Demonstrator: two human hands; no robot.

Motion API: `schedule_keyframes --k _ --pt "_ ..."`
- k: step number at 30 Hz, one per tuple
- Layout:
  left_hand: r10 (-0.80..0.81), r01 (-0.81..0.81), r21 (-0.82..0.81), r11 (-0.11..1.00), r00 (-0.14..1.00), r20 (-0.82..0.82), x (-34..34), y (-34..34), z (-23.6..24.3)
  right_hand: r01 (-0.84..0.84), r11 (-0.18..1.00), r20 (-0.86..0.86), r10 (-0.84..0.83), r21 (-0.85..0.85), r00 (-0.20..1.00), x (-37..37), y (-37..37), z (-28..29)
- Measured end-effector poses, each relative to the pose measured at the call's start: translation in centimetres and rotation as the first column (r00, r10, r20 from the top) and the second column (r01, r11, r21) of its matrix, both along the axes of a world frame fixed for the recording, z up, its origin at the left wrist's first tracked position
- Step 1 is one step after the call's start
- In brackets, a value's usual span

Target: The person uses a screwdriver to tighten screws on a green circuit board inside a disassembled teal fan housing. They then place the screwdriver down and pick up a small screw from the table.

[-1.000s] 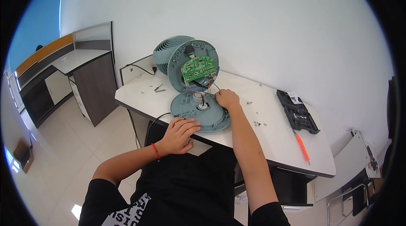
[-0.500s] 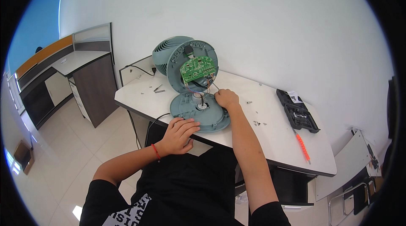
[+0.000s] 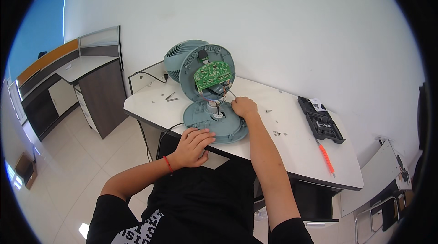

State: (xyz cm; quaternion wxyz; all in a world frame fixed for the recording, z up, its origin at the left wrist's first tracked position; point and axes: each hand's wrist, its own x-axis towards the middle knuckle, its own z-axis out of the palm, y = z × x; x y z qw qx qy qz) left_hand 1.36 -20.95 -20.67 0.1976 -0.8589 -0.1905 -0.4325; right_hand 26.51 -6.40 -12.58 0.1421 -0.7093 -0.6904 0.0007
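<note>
A grey-green fan stands partly taken apart on the white table, its round grille housing (image 3: 186,54) tilted back. The underside of its body shows a green circuit board (image 3: 212,75), with thin wires running down to the flat round base (image 3: 223,131). My left hand (image 3: 194,146) lies on the base's near left rim, fingers stretched out and thumb apart below. Beside the base's far right edge, my right hand (image 3: 244,106) is closed round a thin metal tool (image 3: 233,94). Its tip end points up toward the wires; the fist hides the rest.
On the white table (image 3: 255,88), screws (image 3: 277,133) lie right of the base, and small metal pieces (image 3: 171,99) lie left. A black tool case (image 3: 320,120) sits open at the right, near an orange flexible shaft (image 3: 326,157). A black cable (image 3: 171,127) hangs over the front edge.
</note>
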Motion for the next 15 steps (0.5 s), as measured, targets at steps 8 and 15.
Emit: schedule_keyframes --k 8,15 --pt "-0.003 0.003 0.002 1.0 1.0 0.003 -0.02 0.04 -0.09 0.0 1.0 -0.001 0.0 0.008 1.0 -0.12 -0.22 0.08" --pt "-0.004 0.004 0.003 1.0 1.0 0.005 0.0 0.01 -0.05 -0.004 1.0 0.002 0.004 0.018 1.0 -0.04 -0.14 0.0"
